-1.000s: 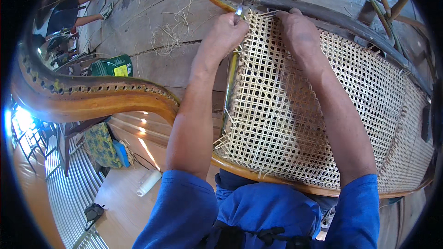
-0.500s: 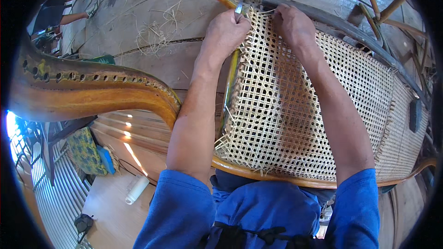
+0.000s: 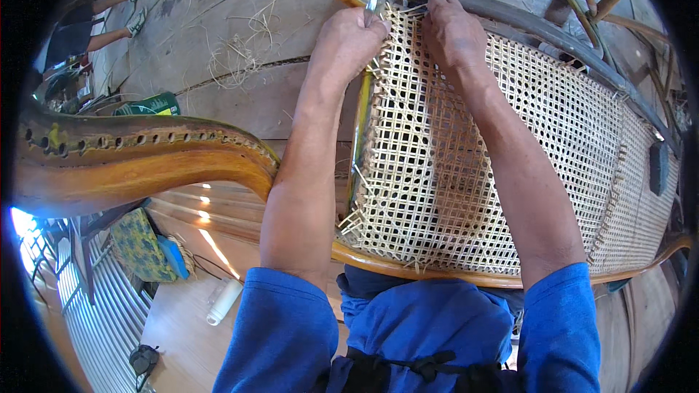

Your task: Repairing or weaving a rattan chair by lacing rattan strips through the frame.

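Across my lap lies a woven cane panel [image 3: 408, 175] in a wooden chair frame [image 3: 437, 274], with loose strand ends along its left edge. At the panel's far left corner, my left hand [image 3: 348, 42] is closed round a small tool [image 3: 373, 0]; only its shiny metal end shows above the fist. A little to the right, my right hand [image 3: 454, 35] pinches at a pale cane strand [image 3: 413, 10] on the far edge. Its fingertips are partly hidden behind the hand.
A curved wooden arm with drilled holes [image 3: 153, 164] rises at the left. Dark poles [image 3: 524, 25] run along the far side. Cane scraps [image 3: 244, 54] litter the plank floor. A white bottle [image 3: 224, 302] lies at lower left; another person's legs [image 3: 113, 22] show far left.
The view has shifted slightly. Both hands stay at the panel's far left corner, the left one still round the tool and the right one still at the strand.
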`<act>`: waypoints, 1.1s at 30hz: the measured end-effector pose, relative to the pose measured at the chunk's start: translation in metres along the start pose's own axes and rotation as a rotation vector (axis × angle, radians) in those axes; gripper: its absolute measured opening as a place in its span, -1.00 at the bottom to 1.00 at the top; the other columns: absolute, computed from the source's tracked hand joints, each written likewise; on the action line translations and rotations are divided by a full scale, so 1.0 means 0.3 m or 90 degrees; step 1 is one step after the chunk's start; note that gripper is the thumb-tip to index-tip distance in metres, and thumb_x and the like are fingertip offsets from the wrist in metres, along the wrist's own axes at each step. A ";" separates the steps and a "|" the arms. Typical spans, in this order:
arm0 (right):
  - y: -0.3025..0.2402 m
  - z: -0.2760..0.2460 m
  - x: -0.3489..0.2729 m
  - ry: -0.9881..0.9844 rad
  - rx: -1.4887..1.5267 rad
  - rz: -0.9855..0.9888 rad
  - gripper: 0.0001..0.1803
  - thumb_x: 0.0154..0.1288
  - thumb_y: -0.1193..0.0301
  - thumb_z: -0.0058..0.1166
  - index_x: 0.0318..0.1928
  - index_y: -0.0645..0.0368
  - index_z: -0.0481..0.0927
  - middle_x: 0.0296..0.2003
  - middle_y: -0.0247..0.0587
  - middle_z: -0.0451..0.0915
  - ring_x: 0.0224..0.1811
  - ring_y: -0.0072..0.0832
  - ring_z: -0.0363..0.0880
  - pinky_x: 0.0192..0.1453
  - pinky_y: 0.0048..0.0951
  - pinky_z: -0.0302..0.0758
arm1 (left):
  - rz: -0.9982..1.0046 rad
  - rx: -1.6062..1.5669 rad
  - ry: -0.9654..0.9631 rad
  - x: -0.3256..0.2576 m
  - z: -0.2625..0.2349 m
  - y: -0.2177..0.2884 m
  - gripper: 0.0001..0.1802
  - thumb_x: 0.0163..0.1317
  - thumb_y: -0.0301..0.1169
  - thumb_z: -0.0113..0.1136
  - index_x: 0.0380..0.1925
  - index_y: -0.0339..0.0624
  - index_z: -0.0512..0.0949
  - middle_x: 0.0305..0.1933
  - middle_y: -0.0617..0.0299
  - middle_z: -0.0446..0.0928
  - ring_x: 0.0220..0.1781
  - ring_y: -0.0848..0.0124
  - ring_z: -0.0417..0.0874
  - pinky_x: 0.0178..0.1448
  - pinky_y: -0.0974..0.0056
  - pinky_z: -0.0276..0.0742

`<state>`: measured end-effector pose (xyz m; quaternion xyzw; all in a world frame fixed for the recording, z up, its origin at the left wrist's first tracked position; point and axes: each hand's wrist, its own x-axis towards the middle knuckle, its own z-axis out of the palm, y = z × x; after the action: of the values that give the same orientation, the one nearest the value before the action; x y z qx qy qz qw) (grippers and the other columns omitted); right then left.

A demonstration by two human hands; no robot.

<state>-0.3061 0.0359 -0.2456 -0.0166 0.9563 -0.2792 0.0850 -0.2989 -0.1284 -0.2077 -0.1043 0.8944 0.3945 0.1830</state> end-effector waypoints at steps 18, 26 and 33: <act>0.005 -0.010 -0.052 0.098 0.333 -0.163 -0.77 0.12 0.55 0.02 -0.17 0.14 0.54 -0.25 -0.04 0.53 -0.20 -0.08 0.53 -0.09 -0.21 0.49 | -0.033 -0.155 0.005 0.001 -0.019 0.064 -0.77 0.19 -0.27 0.13 -0.35 -0.24 0.56 -0.54 0.39 0.45 -0.58 0.63 0.33 -0.49 0.49 0.25; -0.050 0.027 0.010 -0.021 0.150 -0.284 -0.80 0.17 0.48 0.05 -0.16 0.07 0.53 -0.22 -0.18 0.51 -0.20 -0.14 0.54 -0.13 -0.27 0.51 | -0.082 -0.218 -0.024 0.063 -0.032 0.014 -0.79 0.18 -0.31 0.12 -0.33 -0.23 0.56 -0.58 0.40 0.43 -0.62 0.62 0.34 -0.51 0.50 0.23; -0.009 0.066 0.024 0.021 0.342 -0.224 -0.84 0.23 0.37 0.00 -0.17 0.05 0.53 -0.30 -0.05 0.56 -0.22 -0.07 0.54 -0.18 -0.20 0.46 | 0.017 -0.127 -0.036 0.045 -0.021 0.024 -0.83 0.12 -0.36 0.17 -0.40 -0.25 0.58 -0.57 0.40 0.46 -0.61 0.63 0.34 -0.49 0.47 0.26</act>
<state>-0.3099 0.0225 -0.2618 -0.1544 0.8321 -0.5323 0.0216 -0.3150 -0.1290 -0.2045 -0.0990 0.8464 0.4868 0.1919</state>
